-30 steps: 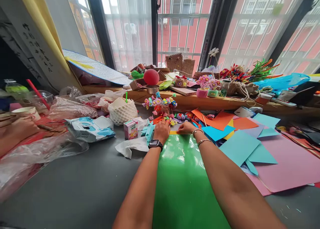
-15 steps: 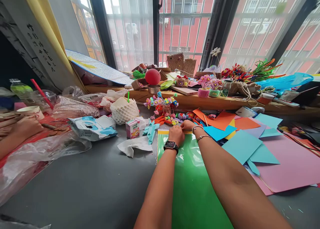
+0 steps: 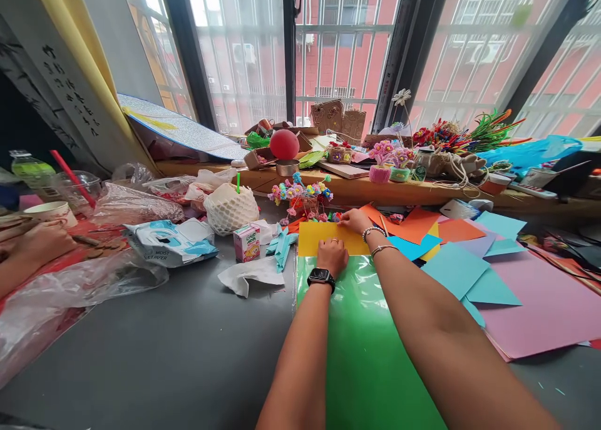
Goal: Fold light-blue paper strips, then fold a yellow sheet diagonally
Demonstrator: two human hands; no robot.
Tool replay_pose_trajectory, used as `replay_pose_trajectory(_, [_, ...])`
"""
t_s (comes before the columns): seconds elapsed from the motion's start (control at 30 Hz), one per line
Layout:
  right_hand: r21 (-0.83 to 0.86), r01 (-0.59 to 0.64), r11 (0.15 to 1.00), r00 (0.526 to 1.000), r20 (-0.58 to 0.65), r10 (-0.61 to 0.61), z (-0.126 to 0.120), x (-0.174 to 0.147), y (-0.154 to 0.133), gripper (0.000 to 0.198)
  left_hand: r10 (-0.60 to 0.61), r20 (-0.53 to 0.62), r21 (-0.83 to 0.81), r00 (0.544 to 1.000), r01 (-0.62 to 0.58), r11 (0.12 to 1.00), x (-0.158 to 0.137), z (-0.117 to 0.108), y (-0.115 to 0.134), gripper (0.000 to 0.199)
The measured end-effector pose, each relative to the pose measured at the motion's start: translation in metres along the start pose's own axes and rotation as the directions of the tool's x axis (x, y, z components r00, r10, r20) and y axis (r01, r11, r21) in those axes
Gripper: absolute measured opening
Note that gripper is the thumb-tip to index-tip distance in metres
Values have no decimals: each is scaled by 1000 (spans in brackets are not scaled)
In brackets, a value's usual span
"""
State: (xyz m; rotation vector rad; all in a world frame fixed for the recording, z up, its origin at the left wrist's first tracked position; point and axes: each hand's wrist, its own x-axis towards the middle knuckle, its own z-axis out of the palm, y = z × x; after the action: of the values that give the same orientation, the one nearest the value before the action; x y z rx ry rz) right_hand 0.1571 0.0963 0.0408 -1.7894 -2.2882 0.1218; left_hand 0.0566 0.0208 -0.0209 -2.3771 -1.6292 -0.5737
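A clear plastic pack of green paper (image 3: 366, 342) lies lengthwise before me on the grey table. A yellow sheet (image 3: 313, 237) sticks out of its far end. My left hand (image 3: 331, 255), with a smartwatch on the wrist, presses down on the pack's far end, fingers curled. My right hand (image 3: 355, 221), with two bracelets on the wrist, pinches the far right part of the yellow sheet.
Loose blue, orange and pink paper sheets (image 3: 474, 273) spread to the right. Small craft flowers (image 3: 300, 195), a netted fruit (image 3: 230, 208), a juice carton (image 3: 246, 242), wet wipes (image 3: 171, 242) and a tissue (image 3: 251, 275) lie beyond and left. Another person's hand (image 3: 32, 245) rests at far left.
The yellow sheet has slid out of the pack's far end. My right hand moved away from me with it. My left hand shifted right and stayed on the pack.
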Motion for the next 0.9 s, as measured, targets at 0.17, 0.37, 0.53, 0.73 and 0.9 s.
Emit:
replay_pose_trajectory(0.17, [-2, -47, 999, 986, -159, 46, -34, 8, -5, 22, 88, -46, 25, 995, -87, 996, -1, 0, -1, 21])
replay_pose_trajectory(0.37, [44, -33, 998, 910, -411, 48, -72, 7, -4, 18, 121, -50, 40, 991, -119, 992, -2, 0, 0, 19])
replay_pose_trajectory(0.53, [105, 8, 994, 793, -606, 58, -105, 8, 6, 22, 127, -8, 47, 992, -126, 991, -2, 1, -1, 22])
replay_pose_trajectory(0.73, [216, 146, 965, 508, -854, 114, -163, -9, 11, 22, 120, 62, 52, 991, -123, 991, 0, -5, 5, 23])
replay_pose_trajectory(0.9, [391, 222, 893, 285, -902, 324, -176, -47, 14, 27, 137, 94, -7, 986, -136, 991, -24, -24, 17, 33])
